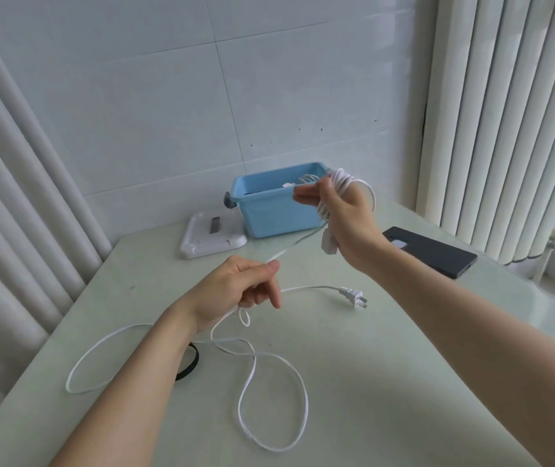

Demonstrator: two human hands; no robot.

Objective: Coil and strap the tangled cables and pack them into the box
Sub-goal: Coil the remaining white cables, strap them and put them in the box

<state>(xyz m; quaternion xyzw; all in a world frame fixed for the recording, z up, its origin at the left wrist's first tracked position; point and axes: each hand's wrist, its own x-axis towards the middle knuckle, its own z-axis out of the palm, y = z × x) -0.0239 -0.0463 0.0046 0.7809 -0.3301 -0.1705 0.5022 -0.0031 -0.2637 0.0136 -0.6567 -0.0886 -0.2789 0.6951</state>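
Observation:
A long white cable (271,357) lies in loose loops on the pale green table (387,382), ending in a two-pin plug (353,296). Part of it is wound in several turns around my right hand (340,215), which is raised in front of the blue box (269,210). A white block on the cable's end (328,244) hangs below that hand. My left hand (240,291) pinches the taut stretch of cable running up to the right hand. A black strap (188,365) lies partly hidden under my left forearm. The box holds a white cable, only partly visible.
A white lid (212,239) lies left of the box against the tiled wall. A black phone (432,251) lies at the right of the table. White curtains hang at both sides.

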